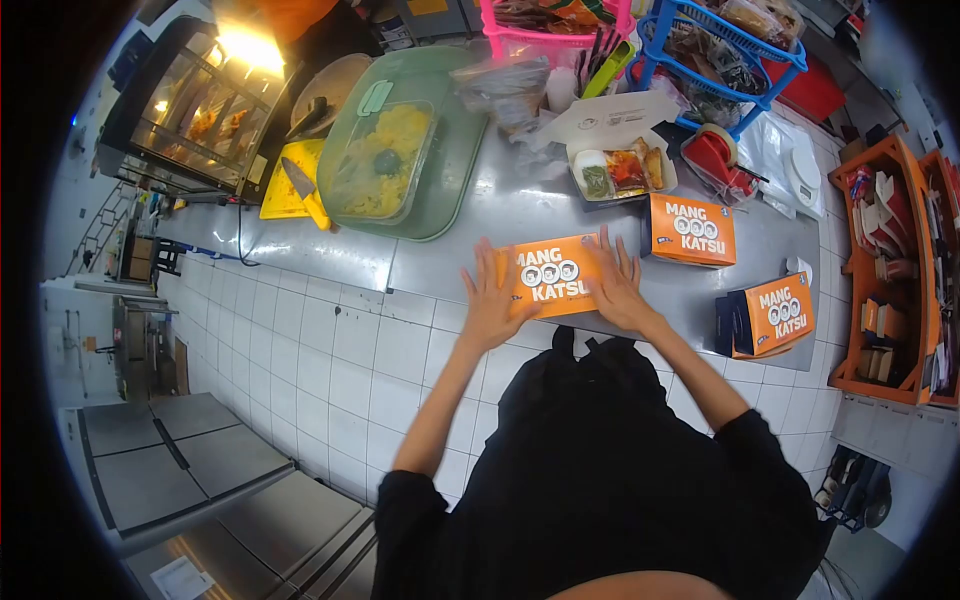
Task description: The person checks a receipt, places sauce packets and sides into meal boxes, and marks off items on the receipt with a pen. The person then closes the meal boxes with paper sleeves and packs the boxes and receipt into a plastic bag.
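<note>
An orange takeaway box [552, 272] marked "MANG KATSU" lies closed on the steel table near its front edge. My left hand [490, 300] clasps its left end, thumb along the front and fingers reaching to the back. At the opposite end, my right hand [618, 285] holds the box the same way, long fingers stretched toward the back corner. Just right of it stands a second closed orange box [690, 231], and a third [775, 315] sits nearer the table's right corner. Behind them is an opened takeaway box [622, 172] with rice, sauced food and fried pieces.
A green-lidded tub [455, 190] holding yellow food stands back left, beside a knife [305, 190] on a yellow board [275, 200]. Farther left is a lit display warmer [205, 115]. Blue baskets [720, 50], a red tape dispenser [712, 165] and a white scale [806, 180] occupy the back right.
</note>
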The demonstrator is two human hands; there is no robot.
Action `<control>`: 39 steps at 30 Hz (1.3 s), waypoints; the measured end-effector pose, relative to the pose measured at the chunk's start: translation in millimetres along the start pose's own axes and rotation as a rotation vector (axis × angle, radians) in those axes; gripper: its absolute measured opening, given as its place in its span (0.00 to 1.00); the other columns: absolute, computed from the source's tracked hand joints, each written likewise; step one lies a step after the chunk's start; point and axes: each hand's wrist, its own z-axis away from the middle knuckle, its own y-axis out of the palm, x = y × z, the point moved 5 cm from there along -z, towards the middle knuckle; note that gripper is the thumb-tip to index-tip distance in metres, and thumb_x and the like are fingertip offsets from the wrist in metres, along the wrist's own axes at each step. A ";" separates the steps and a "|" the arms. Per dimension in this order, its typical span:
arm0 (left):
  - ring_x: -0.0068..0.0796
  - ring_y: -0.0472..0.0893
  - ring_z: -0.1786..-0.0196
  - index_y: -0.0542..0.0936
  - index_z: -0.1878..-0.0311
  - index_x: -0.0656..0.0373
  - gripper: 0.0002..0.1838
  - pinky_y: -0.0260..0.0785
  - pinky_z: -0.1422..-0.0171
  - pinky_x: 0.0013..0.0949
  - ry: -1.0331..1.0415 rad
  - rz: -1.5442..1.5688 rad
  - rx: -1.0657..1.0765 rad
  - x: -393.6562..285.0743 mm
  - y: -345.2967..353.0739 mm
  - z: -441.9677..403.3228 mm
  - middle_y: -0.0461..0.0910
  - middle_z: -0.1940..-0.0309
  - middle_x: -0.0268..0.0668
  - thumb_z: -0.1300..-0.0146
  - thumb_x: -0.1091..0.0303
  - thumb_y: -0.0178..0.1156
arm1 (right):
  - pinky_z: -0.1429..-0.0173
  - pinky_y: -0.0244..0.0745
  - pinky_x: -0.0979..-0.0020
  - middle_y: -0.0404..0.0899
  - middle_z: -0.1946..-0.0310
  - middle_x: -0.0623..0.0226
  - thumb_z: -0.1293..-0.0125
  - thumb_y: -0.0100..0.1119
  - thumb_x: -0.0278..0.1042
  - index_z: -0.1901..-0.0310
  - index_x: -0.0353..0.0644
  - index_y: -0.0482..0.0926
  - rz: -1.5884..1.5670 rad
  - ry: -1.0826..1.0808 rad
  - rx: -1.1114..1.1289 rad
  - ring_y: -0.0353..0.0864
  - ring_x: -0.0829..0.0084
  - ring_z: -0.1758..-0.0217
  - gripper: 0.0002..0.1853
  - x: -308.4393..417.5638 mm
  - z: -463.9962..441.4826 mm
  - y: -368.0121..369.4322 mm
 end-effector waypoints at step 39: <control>0.56 0.68 0.33 0.67 0.27 0.56 0.33 0.63 0.32 0.50 -0.030 0.145 -0.656 -94.8 29.5 -183.1 0.65 0.32 0.50 0.36 0.67 0.60 | 0.24 0.60 0.59 0.58 0.27 0.40 0.41 0.73 0.33 0.25 0.40 0.48 -0.193 0.285 -0.400 0.63 0.49 0.24 0.50 -108.4 15.5 -219.7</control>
